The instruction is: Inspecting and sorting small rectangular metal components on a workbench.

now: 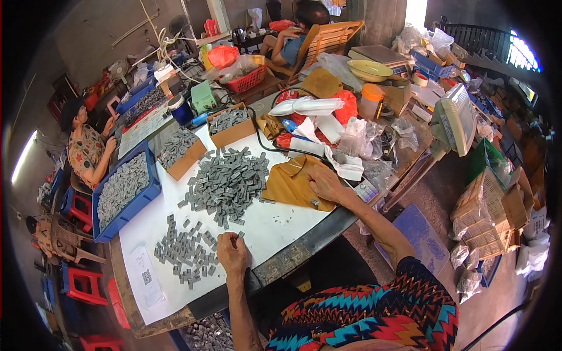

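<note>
Small grey blocks [225, 184] lie heaped mid-frame on the white-covered desk [275, 225]. Left hand [232, 253] curls shut on one block; right hand [325, 182] presses flat, fingers apart, on a brown envelope [290, 186].

Small grey rectangular blocks are lying in two loose heaps on the white sheet covering the table. The big heap [227, 182] is spreading across the middle of the sheet, its pieces tumbled at all angles, a few strays trailing off its near edge. The small heap [186, 250] is sitting nearer the person, flatter and more scattered, its blocks mostly lying on their faces. The left hand [232, 253] is resting closed at the small heap's right edge, touching its outer blocks. The right hand [324, 182] is pressing flat on a tan cloth [291, 186] lying just right of the big heap.
</note>
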